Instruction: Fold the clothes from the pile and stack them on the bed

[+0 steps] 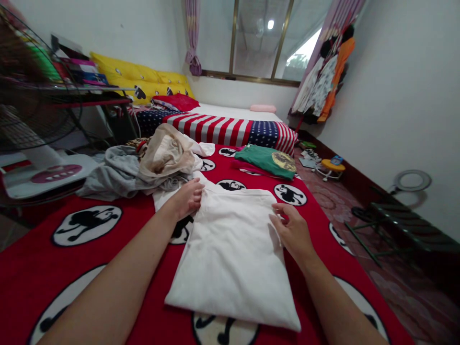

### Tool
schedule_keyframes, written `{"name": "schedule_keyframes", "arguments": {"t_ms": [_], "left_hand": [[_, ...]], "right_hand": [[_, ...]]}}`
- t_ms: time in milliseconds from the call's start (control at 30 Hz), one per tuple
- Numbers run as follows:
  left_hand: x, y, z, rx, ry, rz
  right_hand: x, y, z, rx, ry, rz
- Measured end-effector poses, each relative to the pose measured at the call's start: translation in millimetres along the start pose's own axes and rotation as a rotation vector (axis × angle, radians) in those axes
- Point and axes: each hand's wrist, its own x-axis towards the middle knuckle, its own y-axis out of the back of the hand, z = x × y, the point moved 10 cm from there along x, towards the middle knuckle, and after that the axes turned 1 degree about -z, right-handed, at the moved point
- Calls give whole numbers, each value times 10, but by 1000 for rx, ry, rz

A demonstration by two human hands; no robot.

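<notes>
A white garment, perhaps a shirt, lies folded into a rough rectangle in front of me, with shallow creases. At its upper left edge is my left hand, fingers loosely bent and slightly apart against the cloth. Some of the white cloth sticks out to the left beneath that hand. On the opposite edge, my right hand touches the garment with its fingertips, thumb and forefinger apart. Neither hand shows a firm grip. Beyond lies a folded green shirt with a yellowish print, on top of dark red cloth.
A red sheet with black-and-white round prints covers the surface. Crumpled grey and beige clothes are heaped at the left, beside a fan. Behind stands a bed. On the right floor are a green rack-like stool and a small yellow stool.
</notes>
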Motion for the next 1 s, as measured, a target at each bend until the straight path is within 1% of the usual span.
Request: {"name": "schedule_keyframes", "arguments": {"t_ms": [67, 100, 133, 200, 267, 333, 367, 433, 500, 533, 567, 600, 700, 767, 833, 867, 933, 1000], "left_hand": [[23, 31, -71, 46, 15, -35], [23, 17, -65, 113, -20, -49], [22, -10, -31, 192, -82, -56], [17, -95, 91, 313, -262, -54], [11, -184, 211, 335, -451, -59], [24, -206, 270, 332, -575, -42], [31, -189, 285, 357, -614, -12], [2, -122, 337, 505, -694, 113], [-120, -111, 442, 709, -804, 257], [-199, -156, 494, 790, -862, 295], [-274, -236, 532, 844, -912, 293], [-333, -345, 547, 875, -944, 250], [-429, -750, 448, 955, -942, 4], [-444, -948, 303, 1058, -904, -109], [-418, -1021, 151, 1188, -873, -149], [-383, -1012, 76, 1255, -850, -150], [-282, -930, -61, 1367, -781, -145], [-177, -812, -154, 1422, -707, -126]], "right_hand": [[10, -6, 44, -182, 58, 17], [8, -27, 55, -231, 78, 11], [3, -55, 57, -257, 94, -3], [-8, -107, 28, -249, 133, -29], [-14, -116, -31, -199, 183, -29], [-17, -58, -104, -202, 239, 28], [-23, -18, -145, -241, 269, 70], [-50, 26, -246, -343, 335, 128], [-92, -16, -360, -387, 403, 115], [-119, -69, -425, -379, 441, 81], [-149, -136, -496, -366, 480, 39], [-182, -204, -570, -353, 520, 0], [-248, -391, -748, -368, 604, -77], [-220, -528, -730, -454, 581, -149], [-125, -650, -521, -590, 440, -249], [-74, -682, -366, -657, 340, -292], [-3, -674, -83, -752, 159, -333], [15, -624, 52, -800, 67, -334]]}}
